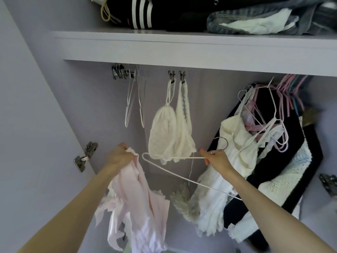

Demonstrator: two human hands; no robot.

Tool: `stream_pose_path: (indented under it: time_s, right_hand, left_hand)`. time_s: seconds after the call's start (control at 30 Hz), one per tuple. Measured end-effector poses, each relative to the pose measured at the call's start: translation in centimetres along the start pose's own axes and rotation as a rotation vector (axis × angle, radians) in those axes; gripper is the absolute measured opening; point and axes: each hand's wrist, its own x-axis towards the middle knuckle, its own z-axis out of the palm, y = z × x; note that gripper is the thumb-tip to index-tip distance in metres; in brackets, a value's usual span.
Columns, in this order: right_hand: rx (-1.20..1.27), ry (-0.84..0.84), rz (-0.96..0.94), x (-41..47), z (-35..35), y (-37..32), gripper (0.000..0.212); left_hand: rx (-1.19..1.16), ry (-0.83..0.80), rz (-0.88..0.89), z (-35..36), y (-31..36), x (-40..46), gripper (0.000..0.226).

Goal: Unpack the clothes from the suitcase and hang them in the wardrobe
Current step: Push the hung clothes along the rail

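Pink satin was bunched up in my left hand (121,156), fingers curled tight round the top of the pale pink garment (135,203) so the rest hung down in front of the open wardrobe, ruffly bits and all. My right hand (216,159) was gripping a white wire hanger (175,172) right at the neck, just under its metal hook (221,145), with the hanger tipped sideways so one arm ran out toward the pink top and the other slanted down past my right forearm. The two weren't touching, just near each other.

Straight ahead, two cream lace bralettes (171,128) were hanging by their straps from metal clips (176,75) under the shelf (182,50). A couple of empty white hangers (134,106) dangled to the left of them. Over on the right was a crowded bunch: a white lacy dress (218,189), a black and white fuzzy piece (284,176), plus a tangle of pink hangers (284,99). Up on the shelf sat a black jacket with white stripes (142,13) and some denim (255,21). Door hinge (85,156) was on the left panel.
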Motion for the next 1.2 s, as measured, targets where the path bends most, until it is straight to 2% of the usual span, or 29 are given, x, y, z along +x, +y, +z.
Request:
stream_pose_path:
  time_s: [0.23, 0.5, 0.63, 0.8, 0.9, 0.97, 1.1, 1.2]
  right_hand:
    - [-0.072, -0.043, -0.132, -0.8, 1.4, -1.0, 0.067]
    - [-0.062, -0.035, -0.195, -1.0, 1.2, -2.4, 0.068]
    - [-0.147, -0.025, -0.192, -2.0, 3.6, -3.6, 0.061]
    - [-0.244, -0.078, -0.222, -3.9, 7.6, -5.5, 0.054]
    - [0.047, -0.036, -0.142, -3.8, 8.0, -5.9, 0.053]
    - [0.268, -0.011, -0.082, -3.7, 7.1, -6.2, 0.05]
    - [0.358, 0.009, -0.189, -3.6, 5.5, -7.2, 0.049]
    - [0.453, 0.003, -0.211, -3.8, 4.6, -8.0, 0.049]
  left_hand:
    - [0.217, 0.117, 0.103, 0.0, 0.9, 0.2, 0.021]
    - [0.265, 0.11, -0.046, -0.9, 0.2, 0.5, 0.033]
    - [0.266, 0.066, -0.001, 0.5, 2.0, -0.8, 0.04]
    - [0.135, -0.059, 0.126, 2.4, 6.1, -3.4, 0.025]
    - [0.089, -0.13, 0.199, 2.1, 7.5, -4.0, 0.022]
    - [0.217, -0.151, 0.313, 1.6, 7.1, -3.9, 0.016]
    - [0.57, -0.098, 0.592, 1.9, 5.2, -3.3, 0.017]
    - [0.55, -0.103, 0.723, 2.4, 5.3, -3.5, 0.012]
